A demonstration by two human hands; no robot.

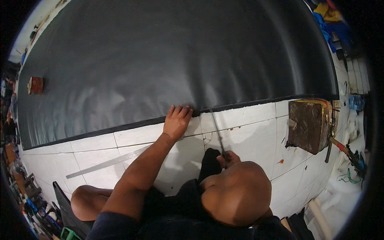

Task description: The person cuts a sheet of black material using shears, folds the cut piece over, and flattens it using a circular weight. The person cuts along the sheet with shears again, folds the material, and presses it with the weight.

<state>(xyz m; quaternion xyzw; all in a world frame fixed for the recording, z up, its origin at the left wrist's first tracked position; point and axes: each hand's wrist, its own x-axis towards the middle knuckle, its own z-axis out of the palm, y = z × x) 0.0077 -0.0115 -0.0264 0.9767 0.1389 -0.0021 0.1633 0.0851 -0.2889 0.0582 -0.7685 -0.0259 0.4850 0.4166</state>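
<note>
A large black sheet (160,60), smooth and slightly rippled like vinyl, covers the tiled floor in front of me. My left hand (177,122) lies flat on its near edge, with fingers stretched out and pointing away from me. In my right hand (229,159), closed low beside my raised knee, is a long thin dark metal tool (216,127). Its far tip reaches the sheet's near edge, just right of my left hand. Whether it has one blade or two I cannot tell. A flat metal ruler (104,163) lies on the tiles, partly under my left forearm.
A reddish block (36,85) rests on the sheet at the far left. To the right stands a worn brown box (308,126), with a tool with a red and yellow handle (339,145) beside it. Clutter lines both sides; a pale roll (320,220) lies lower right.
</note>
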